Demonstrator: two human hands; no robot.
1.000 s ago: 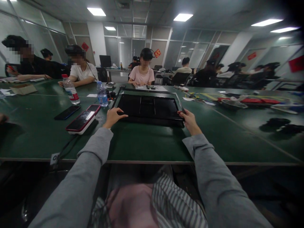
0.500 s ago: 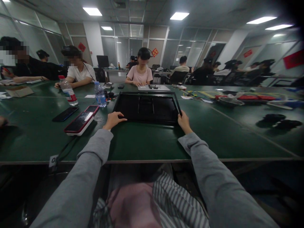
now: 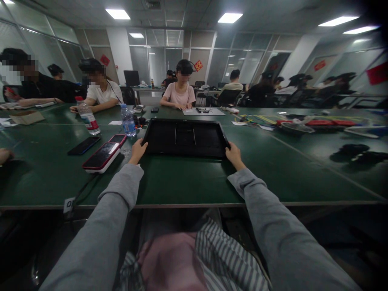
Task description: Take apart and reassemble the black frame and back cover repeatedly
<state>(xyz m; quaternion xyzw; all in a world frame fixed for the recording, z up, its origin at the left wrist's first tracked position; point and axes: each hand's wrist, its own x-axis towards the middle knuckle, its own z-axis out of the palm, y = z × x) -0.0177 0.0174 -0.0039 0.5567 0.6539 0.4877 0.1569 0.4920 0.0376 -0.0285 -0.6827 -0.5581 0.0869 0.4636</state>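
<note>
A black rectangular tray-like panel [image 3: 209,141] with a raised rim and two thin light lines near its middle is at the centre of the green table [image 3: 188,180]. My left hand [image 3: 139,151] grips its left edge near the front corner, thumb on the rim. At the right front corner, my right hand [image 3: 234,156] is closed on the rim. The fingertips beneath the panel are hidden on both sides.
Left of the panel are a blue-capped bottle [image 3: 128,121], a red-capped bottle [image 3: 88,117], a dark phone [image 3: 84,146] and a red-edged device [image 3: 103,155]. Cables [image 3: 254,121] and red items lie at the right. A person [image 3: 180,93] sits opposite.
My left hand has moved left from the panel's front edge and closed on its left side. The panel has shifted slightly left, and its tilt looks a little different. My right hand still holds it.
</note>
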